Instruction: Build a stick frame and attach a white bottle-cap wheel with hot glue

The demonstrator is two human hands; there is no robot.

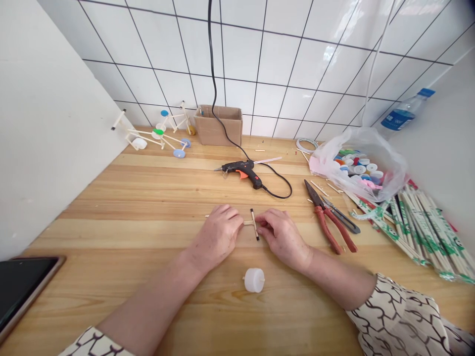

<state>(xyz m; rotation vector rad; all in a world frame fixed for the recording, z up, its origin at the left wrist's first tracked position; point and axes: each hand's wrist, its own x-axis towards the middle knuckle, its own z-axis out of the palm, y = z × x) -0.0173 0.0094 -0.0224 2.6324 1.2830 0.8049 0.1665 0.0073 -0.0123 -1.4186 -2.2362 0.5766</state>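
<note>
My left hand [218, 235] lies knuckles up on the wooden table [122, 207], fingers curled down over a thin wooden stick whose tip shows at its left. My right hand [282, 237] is closed beside it, fingertips pinching a short cross stick [254, 223] that meets the long stick in a T shape between both hands. A white bottle cap [254, 280] with a stick through it lies just in front of my wrists.
A black glue gun [243, 170] with its cord lies behind the hands. Red-handled pliers [328, 217] and a cutter [343, 217] lie right. A bag of coloured caps [358, 168], wrapped chopsticks [419, 222], a cardboard box [217, 126], a stick-and-cap model [158, 133], a tablet [22, 287].
</note>
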